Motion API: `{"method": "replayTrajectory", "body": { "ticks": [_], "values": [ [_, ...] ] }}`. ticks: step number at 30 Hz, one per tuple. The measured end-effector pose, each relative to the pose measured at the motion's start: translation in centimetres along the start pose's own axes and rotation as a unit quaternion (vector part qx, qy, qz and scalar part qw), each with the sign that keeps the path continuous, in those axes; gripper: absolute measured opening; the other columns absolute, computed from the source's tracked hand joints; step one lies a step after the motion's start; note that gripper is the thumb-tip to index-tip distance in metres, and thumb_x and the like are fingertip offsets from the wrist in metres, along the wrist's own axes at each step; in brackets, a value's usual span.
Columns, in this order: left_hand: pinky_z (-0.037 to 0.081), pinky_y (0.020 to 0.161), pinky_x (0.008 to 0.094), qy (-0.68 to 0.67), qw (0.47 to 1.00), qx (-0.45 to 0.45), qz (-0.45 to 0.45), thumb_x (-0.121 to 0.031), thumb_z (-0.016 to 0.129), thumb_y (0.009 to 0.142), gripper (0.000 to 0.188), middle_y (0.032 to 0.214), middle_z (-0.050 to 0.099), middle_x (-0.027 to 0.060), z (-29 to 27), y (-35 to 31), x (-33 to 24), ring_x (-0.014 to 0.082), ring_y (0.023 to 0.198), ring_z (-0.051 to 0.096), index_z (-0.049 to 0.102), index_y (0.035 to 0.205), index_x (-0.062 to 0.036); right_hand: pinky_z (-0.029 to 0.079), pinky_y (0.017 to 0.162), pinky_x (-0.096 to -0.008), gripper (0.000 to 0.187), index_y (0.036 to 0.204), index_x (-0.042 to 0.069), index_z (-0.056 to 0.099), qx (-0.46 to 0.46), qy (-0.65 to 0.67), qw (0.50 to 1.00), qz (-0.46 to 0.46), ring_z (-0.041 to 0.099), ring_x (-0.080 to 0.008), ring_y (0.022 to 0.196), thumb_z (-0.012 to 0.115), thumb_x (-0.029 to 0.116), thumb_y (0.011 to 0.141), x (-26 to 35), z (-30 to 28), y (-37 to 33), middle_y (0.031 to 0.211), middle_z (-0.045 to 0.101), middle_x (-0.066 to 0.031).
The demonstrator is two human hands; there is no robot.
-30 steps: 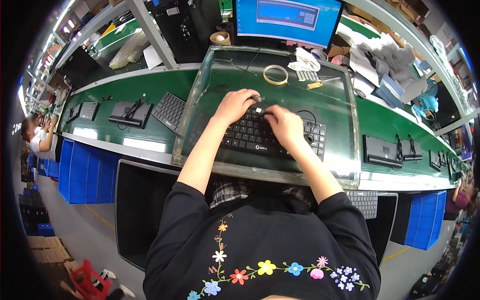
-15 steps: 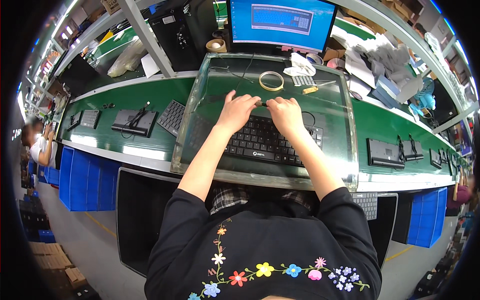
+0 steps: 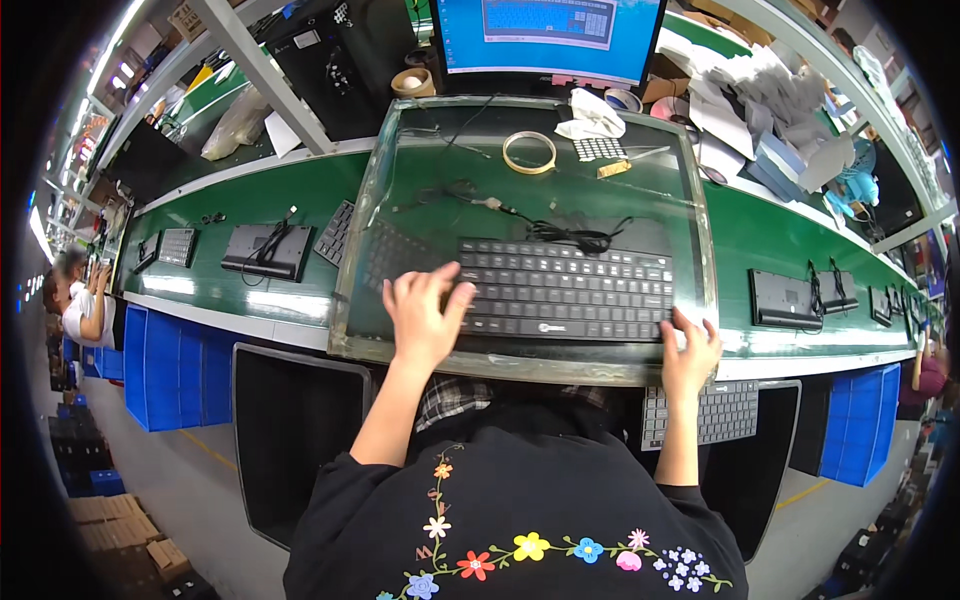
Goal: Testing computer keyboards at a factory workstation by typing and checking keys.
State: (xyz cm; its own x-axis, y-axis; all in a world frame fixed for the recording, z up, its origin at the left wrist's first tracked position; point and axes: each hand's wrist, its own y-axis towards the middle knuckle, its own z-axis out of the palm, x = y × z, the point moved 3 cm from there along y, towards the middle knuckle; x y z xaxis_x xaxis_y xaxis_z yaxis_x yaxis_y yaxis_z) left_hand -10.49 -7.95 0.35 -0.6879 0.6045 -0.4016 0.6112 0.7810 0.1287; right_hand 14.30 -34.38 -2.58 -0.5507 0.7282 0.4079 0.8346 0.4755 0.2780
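Hands [image 3: 425, 318] [image 3: 690, 352] have parted, flanking the keyboard [image 3: 570, 290], cable [image 3: 578, 238] and yellow ring [image 3: 530, 171] beyond.

On the black keyboard [image 3: 590, 297], white characters marked the keys [image 3: 560, 282], mostly too small to read. A small white emblem [image 3: 546, 328] with blurred lettering stood about midway along the keyboard's near edge. Beyond the keyboard, a blue monitor screen [image 3: 545, 50] showed tiny, illegible text; farther left of the keyboard, a black computer tower [image 3: 335, 85] bore a pale label [image 3: 304, 40].
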Motion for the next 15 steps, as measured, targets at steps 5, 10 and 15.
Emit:
{"method": "replayTrajectory", "body": {
  "ticks": [5,10,15],
  "values": [
    [-0.005,0.105,0.0661,-0.011,0.998,0.06,0.021,-0.053,0.065,0.077,0.063,0.133,0.048,0.0002,0.9,-0.2,-0.6,0.0321,0.136,0.022,0.053,0.129,-0.0191,0.026,0.101,-0.0523,0.025,0.104,0.017,0.068,-0.015,0.059,0.998,-0.013,0.044,-0.0281,0.112,0.064,0.031,0.084,-2.1,-0.6,0.0,0.097,0.066,-0.0008],
    [-0.01,0.106,0.0638,0.002,0.985,0.145,0.089,-0.056,0.073,0.065,0.097,0.146,0.036,0.003,0.4,-0.4,0.5,0.0323,0.142,0.008,0.031,0.144,-0.019,0.02,0.103,-0.0612,0.027,0.105,0.019,0.067,-0.005,-0.019,1.0,-0.018,0.043,-0.0294,0.118,0.062,0.036,0.086,-0.3,0.3,3.8,0.106,0.063,-0.002],
    [-0.013,0.106,0.0618,-0.04,0.981,0.177,0.076,-0.054,0.076,0.062,0.105,0.149,0.031,0.0076,0.6,0.0,0.5,0.0323,0.143,0.005,0.025,0.145,-0.0135,0.02,0.103,-0.0614,0.024,0.102,0.018,0.068,-0.042,0.012,0.999,-0.006,0.044,-0.029,0.118,0.061,0.034,0.086,-0.4,0.8,2.9,0.104,0.064,-0.0039]
  ]
}}
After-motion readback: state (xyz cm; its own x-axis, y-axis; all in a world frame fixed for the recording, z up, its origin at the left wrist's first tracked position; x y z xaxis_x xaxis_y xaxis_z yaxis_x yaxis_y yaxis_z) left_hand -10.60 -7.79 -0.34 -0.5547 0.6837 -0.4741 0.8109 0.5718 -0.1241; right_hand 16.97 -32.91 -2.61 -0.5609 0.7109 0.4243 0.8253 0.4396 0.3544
